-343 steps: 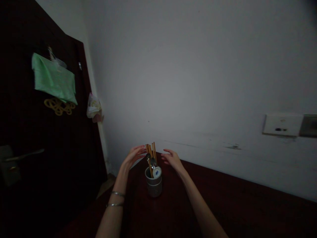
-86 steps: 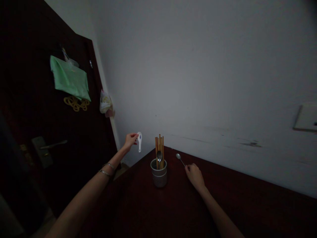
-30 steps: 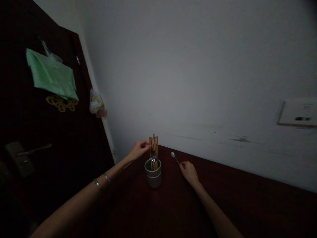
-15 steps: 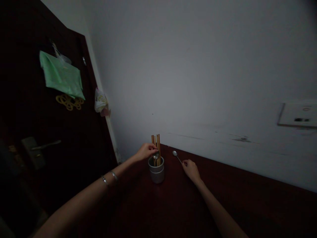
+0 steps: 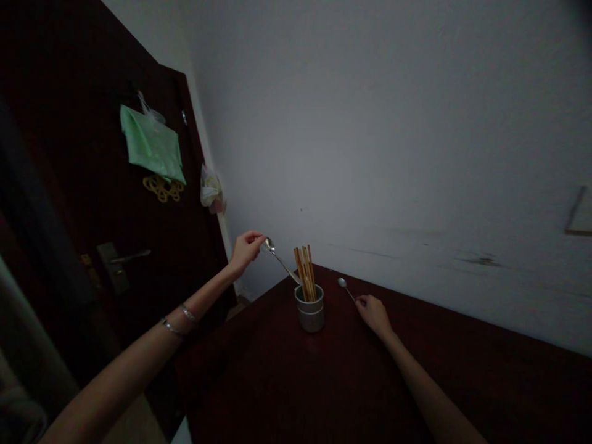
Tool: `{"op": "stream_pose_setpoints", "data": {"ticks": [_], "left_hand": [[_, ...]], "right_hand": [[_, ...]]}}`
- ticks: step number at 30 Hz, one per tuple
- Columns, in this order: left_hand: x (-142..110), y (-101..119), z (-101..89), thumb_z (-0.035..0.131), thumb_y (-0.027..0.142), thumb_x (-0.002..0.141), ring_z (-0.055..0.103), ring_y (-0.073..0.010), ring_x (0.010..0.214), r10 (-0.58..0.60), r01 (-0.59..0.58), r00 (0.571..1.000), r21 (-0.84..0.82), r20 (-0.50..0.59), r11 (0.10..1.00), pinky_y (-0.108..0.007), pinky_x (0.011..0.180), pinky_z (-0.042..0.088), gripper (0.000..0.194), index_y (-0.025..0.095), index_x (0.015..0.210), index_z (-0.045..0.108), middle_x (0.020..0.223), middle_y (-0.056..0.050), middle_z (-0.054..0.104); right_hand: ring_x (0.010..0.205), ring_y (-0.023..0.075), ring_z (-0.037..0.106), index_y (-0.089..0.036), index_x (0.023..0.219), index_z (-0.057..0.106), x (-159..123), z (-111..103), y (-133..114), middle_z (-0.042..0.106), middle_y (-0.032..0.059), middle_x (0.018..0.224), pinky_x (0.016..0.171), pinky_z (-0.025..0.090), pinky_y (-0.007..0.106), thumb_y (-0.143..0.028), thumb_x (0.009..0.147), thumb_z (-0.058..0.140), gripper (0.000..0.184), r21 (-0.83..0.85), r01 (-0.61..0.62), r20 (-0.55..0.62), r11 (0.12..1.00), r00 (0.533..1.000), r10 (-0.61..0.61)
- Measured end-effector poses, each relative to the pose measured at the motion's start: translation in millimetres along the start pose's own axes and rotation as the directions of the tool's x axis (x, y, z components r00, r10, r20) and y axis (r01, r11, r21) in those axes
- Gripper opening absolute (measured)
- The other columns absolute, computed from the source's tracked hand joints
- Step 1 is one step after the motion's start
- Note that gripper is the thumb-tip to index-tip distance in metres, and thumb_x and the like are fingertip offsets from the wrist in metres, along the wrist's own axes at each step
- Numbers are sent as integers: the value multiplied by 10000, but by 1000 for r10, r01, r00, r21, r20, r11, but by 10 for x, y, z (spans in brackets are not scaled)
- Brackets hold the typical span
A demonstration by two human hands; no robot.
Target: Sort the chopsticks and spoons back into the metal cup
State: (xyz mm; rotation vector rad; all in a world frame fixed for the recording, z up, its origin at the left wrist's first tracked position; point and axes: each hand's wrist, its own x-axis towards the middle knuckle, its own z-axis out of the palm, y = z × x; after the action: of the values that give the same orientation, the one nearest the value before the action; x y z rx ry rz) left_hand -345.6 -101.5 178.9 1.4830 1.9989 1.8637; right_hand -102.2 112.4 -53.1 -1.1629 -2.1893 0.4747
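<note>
A grey cup (image 5: 311,316) stands on the dark red table (image 5: 277,376) with several wooden chopsticks (image 5: 305,271) upright in it. To the left of the cup, my left hand (image 5: 246,249) is closed, pinching a metal spoon (image 5: 282,263) by its bowl end. That spoon slants down to the right, its handle end at the chopsticks just above the cup's rim. On the right, my right hand (image 5: 374,313) rests on the table with its fingers closed on the handle of a second spoon (image 5: 342,282), whose bowl points toward the wall.
A pale wall (image 5: 393,154) with scuff marks rises behind the table. At the left is a dark door (image 5: 65,154) with a lever handle (image 5: 132,256) and a hanging green cloth (image 5: 152,145). A plastic bag (image 5: 211,188) hangs beside the door frame.
My left hand has drawn the spoon up and left out of the cup. My right hand still holds its spoon on the table. The view has turned slightly left.
</note>
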Motion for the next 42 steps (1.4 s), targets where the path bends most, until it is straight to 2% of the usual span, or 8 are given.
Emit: {"op": "stream_pose_setpoints", "data": {"ticks": [5, 9, 13, 18, 30, 33, 38, 42], "left_hand": [[-298, -326, -290, 550, 286, 697, 330, -45, 300, -319, 317, 944, 31, 86, 948, -166, 333, 199, 147, 148, 673, 505, 382, 76, 380], [-719, -704, -363, 560, 294, 654, 321, -42, 301, -578, 551, 785, 175, 222, 816, -167, 331, 183, 160, 149, 625, 498, 381, 81, 367], [-1118, -1005, -296, 560, 331, 627, 359, -49, 326, -689, 628, 637, 286, 345, 724, -169, 327, 188, 184, 150, 641, 522, 434, 67, 423], [-1377, -1253, -125, 594, 386, 600, 370, -54, 335, -702, 627, 576, 324, 419, 708, -177, 321, 211, 241, 161, 649, 520, 472, 54, 468], [-1482, -1424, 70, 582, 398, 634, 387, -59, 338, -609, 382, 661, 502, 439, 776, -188, 359, 281, 289, 153, 762, 499, 522, 50, 498], [-1486, -1268, 76, 507, 436, 708, 526, -110, 494, -539, 170, 724, 647, 430, 743, -210, 455, 364, 305, 151, 816, 528, 664, -14, 587], [-1406, -971, 89, 342, 551, 781, 596, -236, 800, -419, -109, 836, 856, 354, 505, -316, 659, 419, 449, 171, 913, 543, 865, -114, 624], [-1053, -853, 143, 409, 566, 752, 591, -254, 786, -291, -91, 901, 796, 322, 599, -320, 682, 405, 430, 170, 742, 575, 776, -126, 619]], "right_hand": [[824, 198, 614, -141, 888, 674, -7, -6, 14, 663, 105, 912, 695, 408, 235, -243, 774, 408, 307, -13, 25, 1, 1000, 1000, -25], [814, 197, 616, -150, 876, 679, -16, -17, 12, 666, 102, 904, 681, 407, 232, -249, 766, 423, 296, -27, 36, 5, 999, 999, -36], [809, 201, 619, -149, 870, 678, -10, -8, 19, 667, 104, 890, 681, 405, 237, -251, 771, 417, 297, -40, 54, 15, 998, 998, -53], [829, 207, 616, -145, 881, 672, -14, -9, 25, 664, 104, 900, 689, 407, 240, -255, 771, 420, 296, -38, 52, 15, 998, 999, -51], [844, 209, 617, -142, 892, 671, -16, -19, 4, 664, 108, 916, 706, 410, 240, -258, 778, 412, 306, -44, 48, 32, 998, 998, -47], [855, 207, 616, -142, 893, 672, -25, -35, -13, 667, 112, 905, 721, 408, 237, -250, 779, 409, 306, -40, 36, 40, 999, 999, -35], [857, 205, 614, -143, 888, 671, -36, -47, -28, 666, 109, 915, 717, 408, 234, -243, 780, 408, 301, -43, 37, 36, 998, 999, -35], [845, 199, 616, -154, 888, 668, -34, -43, -29, 666, 102, 907, 701, 411, 231, -237, 780, 410, 292, -47, 27, 38, 999, 999, -25]]}}
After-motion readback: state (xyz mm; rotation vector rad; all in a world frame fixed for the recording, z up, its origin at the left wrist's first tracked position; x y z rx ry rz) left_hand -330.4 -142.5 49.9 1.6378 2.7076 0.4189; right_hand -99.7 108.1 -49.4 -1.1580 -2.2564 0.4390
